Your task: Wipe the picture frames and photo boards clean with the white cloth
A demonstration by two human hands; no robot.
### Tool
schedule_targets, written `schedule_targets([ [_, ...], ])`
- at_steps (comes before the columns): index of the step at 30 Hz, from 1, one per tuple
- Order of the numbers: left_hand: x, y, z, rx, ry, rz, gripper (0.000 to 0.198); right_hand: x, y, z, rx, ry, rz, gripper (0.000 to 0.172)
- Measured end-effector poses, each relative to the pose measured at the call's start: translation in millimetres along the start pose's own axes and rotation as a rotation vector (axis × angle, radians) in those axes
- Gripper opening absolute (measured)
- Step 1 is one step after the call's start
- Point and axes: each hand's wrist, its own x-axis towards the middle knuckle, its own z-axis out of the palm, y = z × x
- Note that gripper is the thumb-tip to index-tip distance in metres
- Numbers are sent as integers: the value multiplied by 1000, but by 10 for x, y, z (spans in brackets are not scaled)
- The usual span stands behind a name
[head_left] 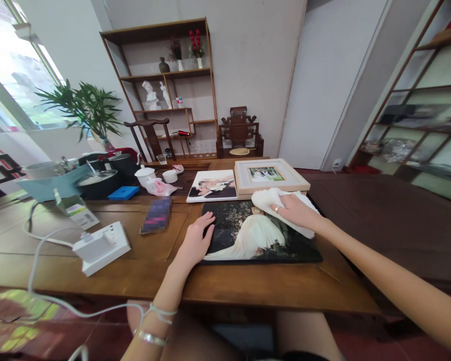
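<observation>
A dark photo panel (225, 235) with a figure in a white gown lies flat on the wooden table in front of me. My left hand (197, 238) rests at its left edge, fingers stretched out over the border and gripping nothing. On the panel's upper right, my right hand (295, 209) presses down on a bunched white cloth (265, 199), its fingers bent into the fabric. The cloth hides that corner of the picture. Just behind lie a smaller photo panel (212, 193) and a pale wooden picture frame (272, 175), one side by side with the other.
Left on the table (150, 271) are a white power strip (107, 245) with cables, a small opened box (77, 210), a blurred purple item (156, 215), a blue box (124, 193) and a white teapot (145, 174). A brown-covered surface (391, 220) adjoins on the right.
</observation>
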Motion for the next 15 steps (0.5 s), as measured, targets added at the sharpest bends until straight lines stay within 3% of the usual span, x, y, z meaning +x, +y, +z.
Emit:
schedule_targets([
  [4,-1,0,-1,2,7,4,33,-198,-133,56,-28,-7,-49,21],
  [11,1,-21,18,3,19,11,30,-956,-751,42,161,-113,-344,9],
  [15,1,-16,13,-22,13,4,30,-1032,-790,-9,186,-149,-344,9],
])
